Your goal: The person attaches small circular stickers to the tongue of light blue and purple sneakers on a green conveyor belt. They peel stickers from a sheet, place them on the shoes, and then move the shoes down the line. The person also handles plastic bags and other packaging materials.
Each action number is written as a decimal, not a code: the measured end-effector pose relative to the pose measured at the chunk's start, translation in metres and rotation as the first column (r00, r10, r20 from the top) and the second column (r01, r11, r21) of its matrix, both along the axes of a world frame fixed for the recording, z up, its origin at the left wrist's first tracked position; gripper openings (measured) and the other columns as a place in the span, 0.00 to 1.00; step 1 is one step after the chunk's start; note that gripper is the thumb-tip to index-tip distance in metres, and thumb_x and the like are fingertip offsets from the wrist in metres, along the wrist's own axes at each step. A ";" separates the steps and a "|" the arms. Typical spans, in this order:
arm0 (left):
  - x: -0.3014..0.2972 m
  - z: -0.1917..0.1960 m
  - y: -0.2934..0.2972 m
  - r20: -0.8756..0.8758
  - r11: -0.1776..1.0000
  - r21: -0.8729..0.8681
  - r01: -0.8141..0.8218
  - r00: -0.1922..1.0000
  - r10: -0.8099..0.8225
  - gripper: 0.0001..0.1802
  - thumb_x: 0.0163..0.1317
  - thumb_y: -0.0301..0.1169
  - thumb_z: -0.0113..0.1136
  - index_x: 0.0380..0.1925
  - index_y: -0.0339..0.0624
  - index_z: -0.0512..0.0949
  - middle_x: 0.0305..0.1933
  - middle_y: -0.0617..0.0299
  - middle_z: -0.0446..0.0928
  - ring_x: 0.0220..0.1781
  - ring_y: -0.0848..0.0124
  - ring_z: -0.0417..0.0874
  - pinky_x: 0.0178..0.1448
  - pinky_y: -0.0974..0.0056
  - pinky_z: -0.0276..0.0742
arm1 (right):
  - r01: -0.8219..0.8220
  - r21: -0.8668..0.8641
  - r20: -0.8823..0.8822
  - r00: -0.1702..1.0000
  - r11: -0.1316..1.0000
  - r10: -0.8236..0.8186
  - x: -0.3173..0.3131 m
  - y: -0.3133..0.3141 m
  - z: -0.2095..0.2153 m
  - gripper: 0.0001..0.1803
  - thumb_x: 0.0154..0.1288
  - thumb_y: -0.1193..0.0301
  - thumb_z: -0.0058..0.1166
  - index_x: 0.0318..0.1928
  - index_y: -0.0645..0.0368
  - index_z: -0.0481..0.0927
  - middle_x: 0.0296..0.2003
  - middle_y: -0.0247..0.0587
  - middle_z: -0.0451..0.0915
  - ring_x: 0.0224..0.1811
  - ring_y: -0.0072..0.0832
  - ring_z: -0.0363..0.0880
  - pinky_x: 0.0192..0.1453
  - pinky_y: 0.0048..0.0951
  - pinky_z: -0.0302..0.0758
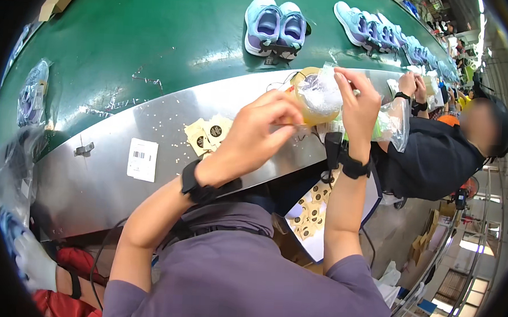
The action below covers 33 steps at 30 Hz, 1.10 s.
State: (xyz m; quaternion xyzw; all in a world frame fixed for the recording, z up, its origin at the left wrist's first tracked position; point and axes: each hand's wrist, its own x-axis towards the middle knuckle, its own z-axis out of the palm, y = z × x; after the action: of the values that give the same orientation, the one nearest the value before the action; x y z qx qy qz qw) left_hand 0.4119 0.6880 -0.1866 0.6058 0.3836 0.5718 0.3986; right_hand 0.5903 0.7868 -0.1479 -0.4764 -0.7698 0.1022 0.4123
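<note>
A wide yellowish tape roll (pixel 310 116), with crumpled clear plastic (pixel 319 94) over its middle, stands on the metal ledge between my hands. My left hand (pixel 262 129) is beside its left side, fingers curled together; what they pinch, if anything, is too small to make out. On the other side, my right hand (pixel 358 104) is raised with its fingertips pinched at a bit of clear plastic film (pixel 329 72). Tan printed packets (pixel 209 134) lie left of my left hand, among scattered small white bits. A white label stack (pixel 143 159) rests farther left.
Light-blue and purple shoes (pixel 275 29) stand on the green conveyor (pixel 174 34), with more shoes (pixel 367 26) to the right. A bin of tan packets (pixel 309 216) sits below the ledge (pixel 101 168). A co-worker (pixel 432 153) is at right; another person's gloved hand (pixel 36 262) shows lower left.
</note>
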 end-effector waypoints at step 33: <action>0.028 0.023 0.004 0.539 0.948 -0.317 -0.022 0.818 0.199 0.06 0.59 0.25 0.62 0.35 0.37 0.75 0.32 0.67 0.78 0.33 0.84 0.76 0.38 0.77 0.72 | -0.186 -0.083 -0.128 0.976 0.979 0.175 -0.019 -0.071 0.023 0.17 0.52 0.82 0.54 0.45 0.60 0.72 0.19 0.31 0.76 0.15 0.16 0.70 0.20 0.19 0.66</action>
State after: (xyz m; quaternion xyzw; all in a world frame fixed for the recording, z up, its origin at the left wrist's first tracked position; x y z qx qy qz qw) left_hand 0.4395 0.6923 -0.1639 0.3192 0.3645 0.6835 0.5460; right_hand 0.5715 0.7162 -0.1246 -0.4164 -0.7781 0.2040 0.4238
